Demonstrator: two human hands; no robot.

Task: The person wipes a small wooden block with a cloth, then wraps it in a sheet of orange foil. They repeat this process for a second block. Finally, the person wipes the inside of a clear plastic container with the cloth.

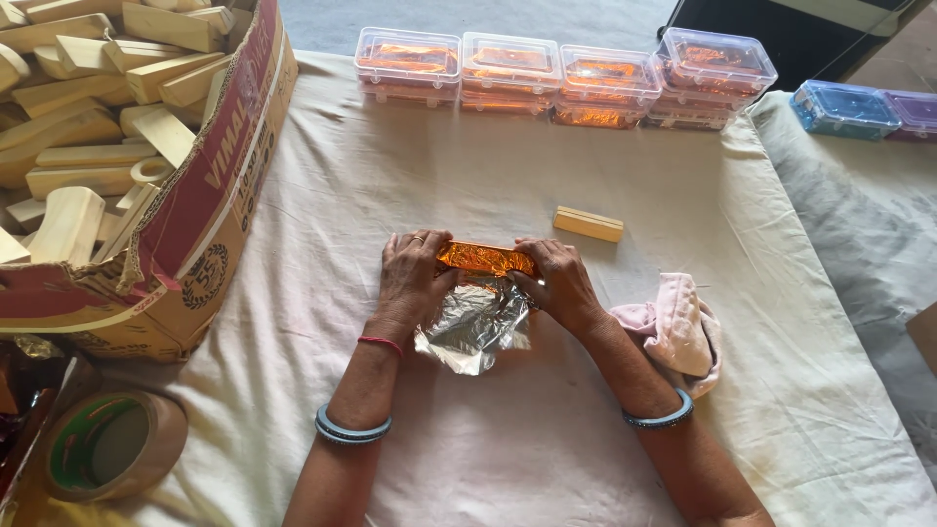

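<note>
— While you stand on that side, tell me what the hands are doing.

— Both are down on the white cloth (547,439) in the middle of the table. The left hand (415,268) is clenched over one end of an orange foil-wrapped block (485,258), fingers curled on top of it. The right hand (558,283) grips the other end the same way, thumb tucked under.

— And the block lies where?

— Flat on the cloth, long side across, bridging the two hands. A loose flap of silver foil (475,327) spreads out from under it toward the person, crumpled, its dull side up.

— Anything beside it?

— One bare wooden block (588,223) lies just beyond the right hand, apart from it. A pink cloth (678,332) is bunched near the right forearm.

— What about the big carton?

— A torn cardboard box (210,210) sits at the left, heaped with pale wooden pieces (88,107). Near its front corner lies a roll of brown tape (112,444).

— And at the far edge?

— A row of clear plastic boxes (561,78), with orange foil showing through their lids. Off to the right, on another cloth, sit a blue box (844,109) and a purple box (917,112).
</note>
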